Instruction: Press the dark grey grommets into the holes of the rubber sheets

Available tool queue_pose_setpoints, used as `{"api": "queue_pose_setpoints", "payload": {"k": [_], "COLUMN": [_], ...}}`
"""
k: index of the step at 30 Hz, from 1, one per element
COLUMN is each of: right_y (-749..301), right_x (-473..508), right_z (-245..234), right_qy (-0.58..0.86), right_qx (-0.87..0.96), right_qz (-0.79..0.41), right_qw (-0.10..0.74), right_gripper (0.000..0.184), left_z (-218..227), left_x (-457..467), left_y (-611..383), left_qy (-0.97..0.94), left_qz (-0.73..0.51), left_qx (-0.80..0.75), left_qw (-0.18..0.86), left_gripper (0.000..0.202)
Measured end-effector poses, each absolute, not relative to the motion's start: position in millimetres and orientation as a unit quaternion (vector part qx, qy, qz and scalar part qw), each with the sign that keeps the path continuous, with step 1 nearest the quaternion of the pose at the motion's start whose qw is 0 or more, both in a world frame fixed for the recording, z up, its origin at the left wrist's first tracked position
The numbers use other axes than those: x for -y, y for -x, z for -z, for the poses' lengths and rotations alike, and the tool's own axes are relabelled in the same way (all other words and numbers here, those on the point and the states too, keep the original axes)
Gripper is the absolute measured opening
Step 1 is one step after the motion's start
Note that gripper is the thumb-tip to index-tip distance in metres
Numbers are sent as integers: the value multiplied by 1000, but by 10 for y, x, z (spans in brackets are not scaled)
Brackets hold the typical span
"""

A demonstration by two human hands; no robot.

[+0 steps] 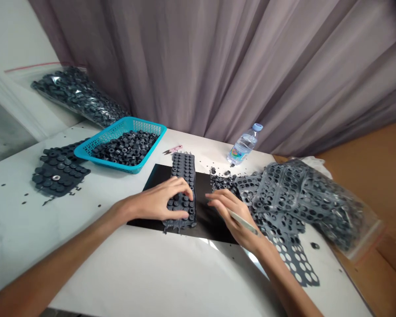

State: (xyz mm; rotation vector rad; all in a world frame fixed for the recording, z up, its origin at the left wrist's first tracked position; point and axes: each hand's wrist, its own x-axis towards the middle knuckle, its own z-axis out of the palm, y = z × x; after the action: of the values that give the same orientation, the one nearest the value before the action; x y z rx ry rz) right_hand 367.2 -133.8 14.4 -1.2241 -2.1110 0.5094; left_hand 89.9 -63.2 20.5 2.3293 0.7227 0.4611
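My left hand [161, 200] is arched with thumb and fingers apart, touching the studded rubber sheet [184, 169] on one black mat [206, 222]; my right hand [236, 230], just beside it, grips one slim pale tool [243, 221] (its tip is too blurred to read). I'd press the sheet flat near the stud being worked, fingertips clear of the tool. Around these on the counter [135, 268] I count one blue basket [133, 168], one pair of snips [174, 149], one bottle [241, 147] and two bags, left [75, 94] and right [336, 211]; the loose rubber pieces [127, 147] are beyond counting.
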Motion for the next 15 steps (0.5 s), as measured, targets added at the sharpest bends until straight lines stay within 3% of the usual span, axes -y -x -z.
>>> {"api": "queue_pose_setpoints", "payload": {"k": [7, 15], "right_y": [-3570, -3549], "right_x": [1522, 1440], "right_z": [-120, 84], "right_qy": [423, 375], "right_qx": [798, 825], "right_qz": [-309, -295], "right_qw": [298, 302], "right_gripper": [13, 17], "left_z": [-99, -8], "left_x": [766, 785], "left_y": [-1052, -1107], "left_qy": [-898, -907], "left_qz": [-141, -159], "left_qx": [-266, -276], "left_qw": [321, 276], "left_gripper": [16, 15]}}
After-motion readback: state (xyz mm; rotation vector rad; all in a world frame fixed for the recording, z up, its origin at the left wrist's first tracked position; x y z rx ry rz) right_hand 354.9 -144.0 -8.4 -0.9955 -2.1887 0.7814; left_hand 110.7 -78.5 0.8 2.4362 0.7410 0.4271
